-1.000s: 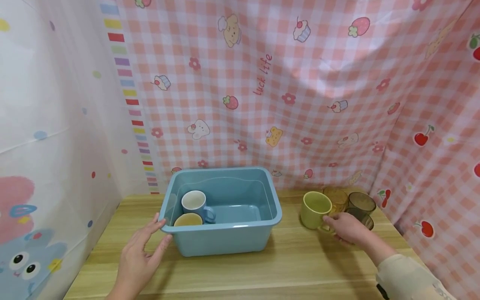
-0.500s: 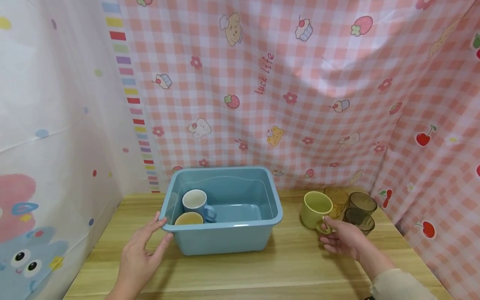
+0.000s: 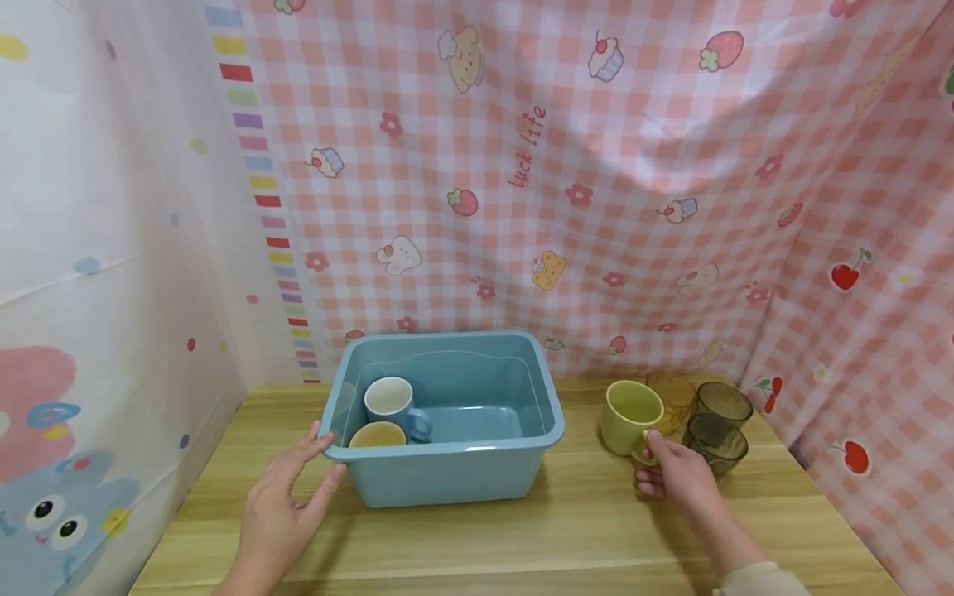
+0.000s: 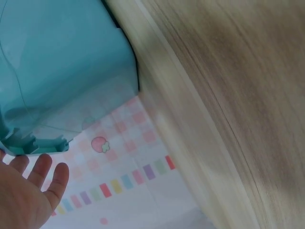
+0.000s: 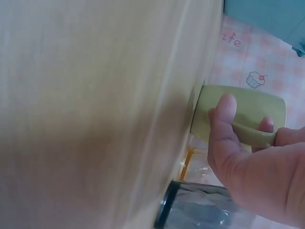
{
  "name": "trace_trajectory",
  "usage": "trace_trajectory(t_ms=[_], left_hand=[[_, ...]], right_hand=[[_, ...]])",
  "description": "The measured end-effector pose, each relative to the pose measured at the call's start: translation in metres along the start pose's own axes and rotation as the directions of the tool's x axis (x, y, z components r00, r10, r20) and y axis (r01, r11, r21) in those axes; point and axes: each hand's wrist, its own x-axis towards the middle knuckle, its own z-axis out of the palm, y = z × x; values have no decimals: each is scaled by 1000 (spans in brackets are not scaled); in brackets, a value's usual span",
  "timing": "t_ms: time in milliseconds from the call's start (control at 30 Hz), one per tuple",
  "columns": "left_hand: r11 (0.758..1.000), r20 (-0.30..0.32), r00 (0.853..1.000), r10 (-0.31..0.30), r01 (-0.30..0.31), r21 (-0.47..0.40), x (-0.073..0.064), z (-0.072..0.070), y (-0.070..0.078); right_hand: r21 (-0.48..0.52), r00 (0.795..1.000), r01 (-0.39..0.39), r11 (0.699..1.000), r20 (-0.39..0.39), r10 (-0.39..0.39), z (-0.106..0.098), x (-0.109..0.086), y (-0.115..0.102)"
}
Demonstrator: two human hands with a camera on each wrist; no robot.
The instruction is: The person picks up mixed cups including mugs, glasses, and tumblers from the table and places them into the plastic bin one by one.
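Observation:
A yellow-green mug (image 3: 628, 418) stands upright on the table at the right. My right hand (image 3: 681, 473) holds its handle, thumb on top, and in the right wrist view fingers curl around the handle (image 5: 255, 135). At the left, my left hand (image 3: 279, 505) touches the front left corner of a light blue plastic bin (image 3: 447, 476) with loosely spread fingers. Those fingers (image 4: 42, 167) sit just below the bin's rim in the left wrist view. Inside the bin, at its left end, are a blue mug (image 3: 389, 399) with a white inside and a yellowish cup (image 3: 378, 435), partly hidden by the front wall.
Behind and right of the green mug stand an amber glass (image 3: 673, 397) and two dark glasses, one farther back (image 3: 725, 403) and one nearer (image 3: 715, 443). A pink checked curtain (image 3: 484, 207) hangs behind the wooden table (image 3: 477, 546), with a white one (image 3: 149, 207) at left.
My right wrist has swung toward me and left, uncovering the near dark glass, and the fingers have settled around the mug's handle. The mug and left hand stay in place.

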Motion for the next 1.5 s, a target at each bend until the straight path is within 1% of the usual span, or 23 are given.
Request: trace_trajectory(t_ms=[200, 333, 500, 600, 767, 933, 1267, 1500], left_hand=[[1000, -19, 1000, 10, -10, -13, 0, 0, 0], [1000, -17, 1000, 1, -1, -13, 0, 0, 0], [1000, 12, 999, -31, 31, -2, 0, 0, 0], [999, 19, 999, -37, 37, -1, -1, 0, 0], [1000, 7, 1000, -19, 19, -7, 0, 0, -1], [1000, -5, 1000, -2, 2, -17, 0, 1, -2], [1000, 18, 1000, -16, 16, 0, 0, -1, -1], [1000, 20, 1000, -15, 15, 4, 1, -2, -2]], right_hand=[[4, 998, 21, 1000, -53, -20, 6, -2, 0], [27, 997, 27, 999, -67, -25, 7, -1, 2], [77, 998, 24, 997, -61, -19, 4, 1, 5], [99, 998, 20, 995, -55, -15, 2, 3, 8], [95, 999, 28, 995, -46, -24, 3, 2, 7], [115, 998, 37, 993, -50, -31, 6, 1, 5], [114, 998, 45, 992, -46, -41, 8, 2, 2], [105, 998, 38, 994, -44, -33, 4, -1, -3]])
